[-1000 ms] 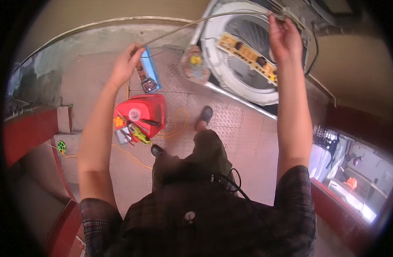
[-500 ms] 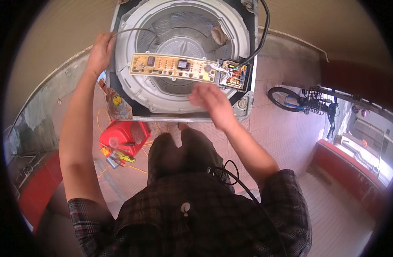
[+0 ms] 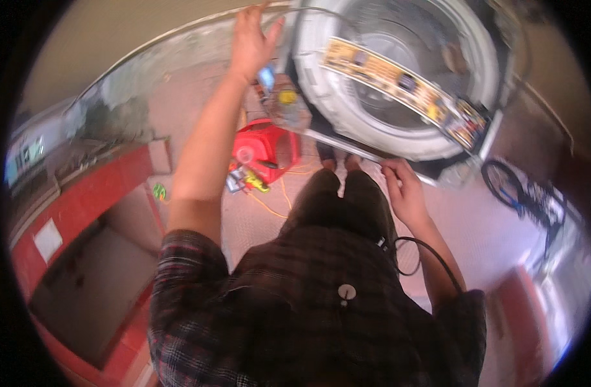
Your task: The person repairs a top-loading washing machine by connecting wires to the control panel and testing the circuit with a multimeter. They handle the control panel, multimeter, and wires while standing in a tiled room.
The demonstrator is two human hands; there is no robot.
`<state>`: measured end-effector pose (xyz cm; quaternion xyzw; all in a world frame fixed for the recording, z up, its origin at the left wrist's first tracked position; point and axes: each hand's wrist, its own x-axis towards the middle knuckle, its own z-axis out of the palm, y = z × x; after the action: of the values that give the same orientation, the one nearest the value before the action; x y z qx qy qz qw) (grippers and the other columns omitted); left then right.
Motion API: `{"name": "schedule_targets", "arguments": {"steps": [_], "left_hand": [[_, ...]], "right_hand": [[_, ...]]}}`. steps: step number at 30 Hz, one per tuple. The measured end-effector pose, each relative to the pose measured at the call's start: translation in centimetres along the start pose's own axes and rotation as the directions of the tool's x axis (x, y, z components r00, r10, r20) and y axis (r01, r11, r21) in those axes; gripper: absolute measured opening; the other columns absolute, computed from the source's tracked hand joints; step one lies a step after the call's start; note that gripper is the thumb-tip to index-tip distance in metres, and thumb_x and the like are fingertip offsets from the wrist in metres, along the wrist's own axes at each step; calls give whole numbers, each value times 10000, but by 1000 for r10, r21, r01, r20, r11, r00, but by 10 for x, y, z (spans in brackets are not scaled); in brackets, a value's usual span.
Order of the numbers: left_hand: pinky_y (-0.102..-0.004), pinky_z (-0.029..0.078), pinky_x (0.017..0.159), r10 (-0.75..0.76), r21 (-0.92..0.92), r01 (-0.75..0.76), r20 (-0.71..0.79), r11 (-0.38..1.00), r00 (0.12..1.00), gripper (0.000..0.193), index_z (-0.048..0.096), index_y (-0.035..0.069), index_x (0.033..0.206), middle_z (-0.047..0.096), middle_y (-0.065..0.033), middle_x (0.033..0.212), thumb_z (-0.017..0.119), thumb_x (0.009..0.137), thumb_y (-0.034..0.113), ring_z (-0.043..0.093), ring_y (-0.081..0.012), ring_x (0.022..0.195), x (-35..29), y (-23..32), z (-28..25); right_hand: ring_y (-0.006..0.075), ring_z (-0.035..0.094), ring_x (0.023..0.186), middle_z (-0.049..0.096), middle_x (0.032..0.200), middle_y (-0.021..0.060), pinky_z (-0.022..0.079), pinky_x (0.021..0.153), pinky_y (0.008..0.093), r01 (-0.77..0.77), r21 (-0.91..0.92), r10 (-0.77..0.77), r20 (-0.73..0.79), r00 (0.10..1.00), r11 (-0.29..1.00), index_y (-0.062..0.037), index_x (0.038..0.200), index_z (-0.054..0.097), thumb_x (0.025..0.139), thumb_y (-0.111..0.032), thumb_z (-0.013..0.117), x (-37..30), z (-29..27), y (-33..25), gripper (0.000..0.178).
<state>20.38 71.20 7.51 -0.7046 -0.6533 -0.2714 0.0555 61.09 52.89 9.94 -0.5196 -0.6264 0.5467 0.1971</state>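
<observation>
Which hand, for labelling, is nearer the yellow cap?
Left. The left hand is beyond and left of the yellow cap; the right hand is farther right, at the washer's edge.

The left forearm (image 3: 210,138) stretches far forward, the left hand (image 3: 253,44) open, fingers extended and thumb spread apart. The right forearm (image 3: 432,277) lies closer to the torso, the right hand's (image 3: 405,193) fingers loosely curled.

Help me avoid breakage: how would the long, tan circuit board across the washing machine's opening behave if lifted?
The board is likely stiff: it crosses the round white ring without visible sag. It seems fragile, given its exposed components. The dark box of parts against its right end may drag along.
</observation>
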Motion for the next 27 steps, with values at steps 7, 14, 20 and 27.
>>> {"name": "schedule_targets", "arguments": {"steps": [7,14,20,27], "left_hand": [[-387,533,931,-684,-236,687,108,687,721,352,635,8,1291,642,-192,1190,628,1007,217,641,-316,1105,-239,-100,-100],[-365,544,874,-932,-113,981,345,-156,-109,369,681,-44,1199,740,-160,1010,610,936,205,696,-235,957,-511,-159,-110],[-368,568,752,-930,128,969,280,-210,-239,348,722,0,1138,752,-143,960,667,898,247,725,-228,844,-609,-152,-57],[-458,562,842,-964,167,986,262,-13,-57,353,731,61,1126,752,-193,1011,597,924,318,727,-344,925,-606,-170,-42]], "right_hand": [[343,661,912,657,999,177,531,826,379,400,-129,-325,389,862,907,16,1068,652,959,-6,605,61,61,-52,121],[354,645,933,661,995,155,529,820,435,675,-190,-501,536,680,713,-13,1070,668,874,-19,674,117,139,-77,197],[337,623,929,644,995,119,485,848,440,779,-325,-462,660,593,536,-60,1077,677,815,-23,711,117,153,-62,266],[328,597,926,624,988,125,429,829,436,812,-331,-359,771,526,480,-44,1065,656,790,-33,696,120,160,-63,278]]}}
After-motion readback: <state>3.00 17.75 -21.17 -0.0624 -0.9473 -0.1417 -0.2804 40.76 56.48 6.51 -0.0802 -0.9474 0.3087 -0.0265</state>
